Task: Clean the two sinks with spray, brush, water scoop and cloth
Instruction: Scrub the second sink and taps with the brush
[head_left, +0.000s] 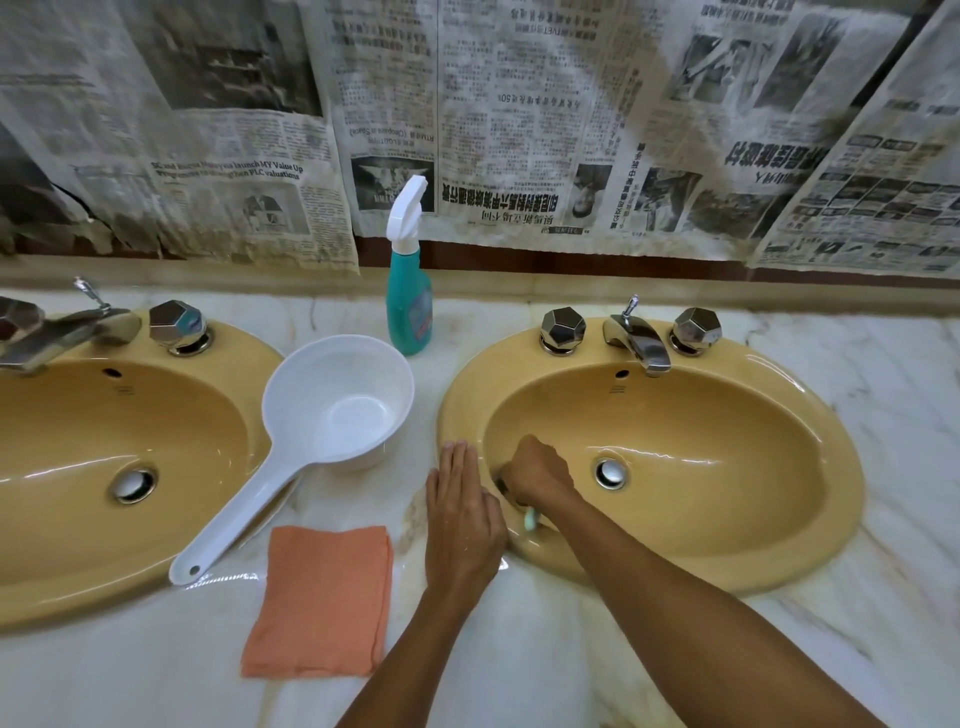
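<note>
Brush (522, 506) handle toward person, right hand (537, 475)

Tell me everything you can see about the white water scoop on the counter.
The water scoop is a white dipper, plastic by its look, with a deep round bowl and a long flat handle ending in a small hanging hole. It sits upright on the marble counter between the two sinks, appears empty, handle angled toward the near left, its end close to the left sink's rim. Neither hand touches it. The orange cloth lies just beside the handle.
</note>
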